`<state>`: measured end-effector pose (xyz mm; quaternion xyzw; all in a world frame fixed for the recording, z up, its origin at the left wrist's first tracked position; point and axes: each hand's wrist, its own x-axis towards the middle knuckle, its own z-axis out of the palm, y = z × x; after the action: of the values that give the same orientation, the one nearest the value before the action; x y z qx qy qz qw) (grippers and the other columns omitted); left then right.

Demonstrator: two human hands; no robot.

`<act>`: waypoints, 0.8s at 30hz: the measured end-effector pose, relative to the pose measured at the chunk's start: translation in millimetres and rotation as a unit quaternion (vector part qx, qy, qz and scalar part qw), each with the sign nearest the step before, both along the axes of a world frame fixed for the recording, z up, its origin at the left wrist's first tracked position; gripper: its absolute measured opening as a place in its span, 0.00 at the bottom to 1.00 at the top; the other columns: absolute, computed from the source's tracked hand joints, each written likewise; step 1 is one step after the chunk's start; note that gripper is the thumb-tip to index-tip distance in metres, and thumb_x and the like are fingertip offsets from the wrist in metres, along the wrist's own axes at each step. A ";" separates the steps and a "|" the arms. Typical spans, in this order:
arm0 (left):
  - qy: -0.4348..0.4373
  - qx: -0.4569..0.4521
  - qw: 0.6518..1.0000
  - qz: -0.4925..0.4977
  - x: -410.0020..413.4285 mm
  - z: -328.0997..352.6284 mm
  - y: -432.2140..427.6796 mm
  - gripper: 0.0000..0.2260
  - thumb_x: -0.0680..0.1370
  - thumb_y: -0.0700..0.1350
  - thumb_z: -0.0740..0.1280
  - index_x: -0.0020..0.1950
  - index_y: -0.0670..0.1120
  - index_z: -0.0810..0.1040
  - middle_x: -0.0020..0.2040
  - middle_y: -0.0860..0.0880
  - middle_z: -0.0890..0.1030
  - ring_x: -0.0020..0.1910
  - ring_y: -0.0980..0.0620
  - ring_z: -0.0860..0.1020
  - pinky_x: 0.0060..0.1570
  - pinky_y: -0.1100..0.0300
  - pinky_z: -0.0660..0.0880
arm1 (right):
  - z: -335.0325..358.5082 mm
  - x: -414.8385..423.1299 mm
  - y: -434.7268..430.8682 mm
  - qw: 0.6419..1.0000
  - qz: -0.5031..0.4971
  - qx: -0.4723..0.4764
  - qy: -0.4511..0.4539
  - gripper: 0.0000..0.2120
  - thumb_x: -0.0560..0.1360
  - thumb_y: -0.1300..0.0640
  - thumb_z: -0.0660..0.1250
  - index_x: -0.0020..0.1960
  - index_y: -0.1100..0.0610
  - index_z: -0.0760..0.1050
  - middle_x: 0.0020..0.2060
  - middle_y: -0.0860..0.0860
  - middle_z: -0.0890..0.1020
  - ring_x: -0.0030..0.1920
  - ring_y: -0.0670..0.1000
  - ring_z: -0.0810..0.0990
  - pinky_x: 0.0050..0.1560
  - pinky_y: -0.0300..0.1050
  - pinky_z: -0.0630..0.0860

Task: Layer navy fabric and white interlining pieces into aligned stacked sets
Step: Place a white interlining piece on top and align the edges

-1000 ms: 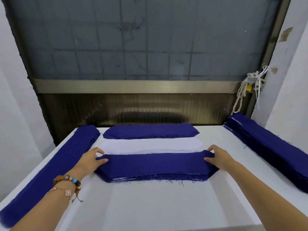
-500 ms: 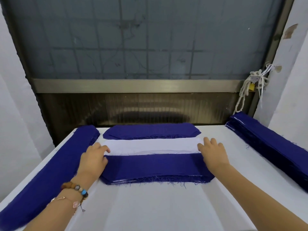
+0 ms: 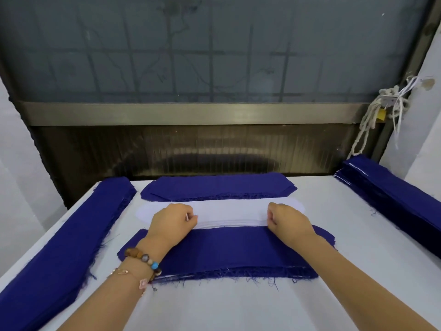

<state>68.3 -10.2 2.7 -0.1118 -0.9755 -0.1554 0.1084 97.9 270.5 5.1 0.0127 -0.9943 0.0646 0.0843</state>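
A layered stack topped with navy fabric (image 3: 226, 249) lies nearest me, frayed along its front edge. Behind it lies a pile of white interlining pieces (image 3: 229, 212), and behind that a second navy stack (image 3: 218, 187). My left hand (image 3: 173, 220) and my right hand (image 3: 287, 219) both sit on the white interlining, fingers curled, each pinching the top white piece near one of its ends. Both forearms cross over the near navy stack.
A long navy stack (image 3: 64, 240) runs along the table's left edge and another tall navy stack (image 3: 393, 194) along the right edge. The white table (image 3: 226, 304) ends at a dark window frame (image 3: 191, 113) behind. White cords (image 3: 377, 115) hang at the right.
Both hands left the ends of the near navy stack, moved back onto the white interlining pile, and curled their fingers to pinch its top piece.
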 end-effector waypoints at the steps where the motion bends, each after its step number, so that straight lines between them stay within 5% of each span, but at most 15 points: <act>1: 0.005 0.012 1.000 -0.007 -7.3 2.0 8.3 0.09 0.79 0.52 0.64 0.40 0.51 0.75 0.38 0.54 0.77 0.36 0.56 0.73 0.33 0.64 0.68 | -1.0 -8.3 -5.2 1.000 0.009 -0.020 0.010 0.03 0.80 0.57 0.58 0.50 0.54 0.69 0.47 0.51 0.78 0.44 0.50 0.76 0.42 0.40 0.72; 6: 0.022 0.051 0.998 -0.041 -44.8 -0.7 46.0 0.05 0.79 0.48 0.64 0.54 0.52 0.77 0.50 0.52 0.78 0.46 0.54 0.76 0.46 0.59 0.77 | -9.9 -51.9 -40.1 0.992 0.075 -0.093 0.032 0.09 0.80 0.58 0.61 0.59 0.53 0.73 0.56 0.50 0.75 0.54 0.49 0.74 0.56 0.39 0.73; 11: 0.025 0.050 0.997 -0.051 -60.7 -19.5 62.6 0.09 0.80 0.50 0.64 0.59 0.53 0.76 0.51 0.51 0.75 0.50 0.52 0.75 0.47 0.57 0.75 | -20.6 -81.2 -62.4 0.984 0.098 -0.140 0.051 0.09 0.79 0.57 0.63 0.58 0.54 0.76 0.53 0.51 0.77 0.53 0.49 0.76 0.53 0.40 0.74; 17: 0.066 0.074 0.994 -0.055 -60.8 -29.9 62.5 0.08 0.79 0.50 0.65 0.57 0.51 0.76 0.45 0.54 0.72 0.48 0.52 0.73 0.45 0.59 0.72 | -33.1 -87.8 -64.3 0.982 0.067 -0.156 0.077 0.09 0.77 0.57 0.66 0.57 0.57 0.77 0.52 0.54 0.77 0.52 0.52 0.76 0.52 0.42 0.71; 24: 0.098 0.048 0.993 -0.040 -59.5 -30.7 62.9 0.07 0.79 0.51 0.66 0.52 0.50 0.76 0.50 0.50 0.75 0.51 0.50 0.71 0.49 0.57 0.70 | -36.1 -85.8 -66.5 0.979 0.062 -0.177 0.074 0.07 0.77 0.58 0.67 0.53 0.59 0.76 0.50 0.56 0.75 0.51 0.55 0.75 0.54 0.47 0.72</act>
<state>8.8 52.7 -28.1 -0.1601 -0.9463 -0.1949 0.2024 12.1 204.0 -31.0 0.0635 -0.9554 0.2438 0.1544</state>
